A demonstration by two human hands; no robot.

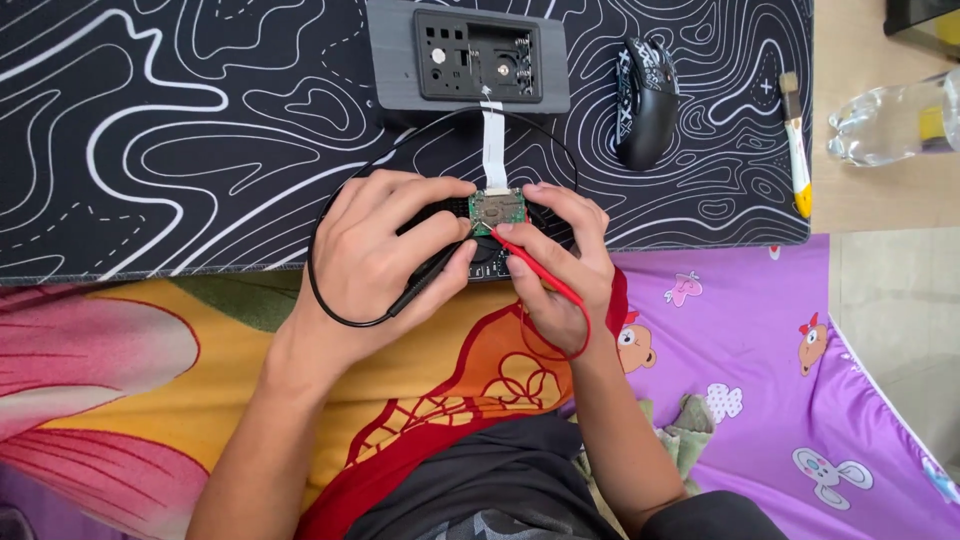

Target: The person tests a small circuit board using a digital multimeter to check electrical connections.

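Hands meet at the near edge of a black mat patterned with white wavy lines. The left hand curls closed around a slim black probe, its thin black lead looping round that hand. The right hand pinches a thin red probe like a pen, tip on a small green circuit board held between both hands' fingertips. A flat white ribbon cable runs from the board away from the hands to a grey rectangular case, opened. Beyond the right hand lie a glossy black patterned mouse and a white-handled brush.
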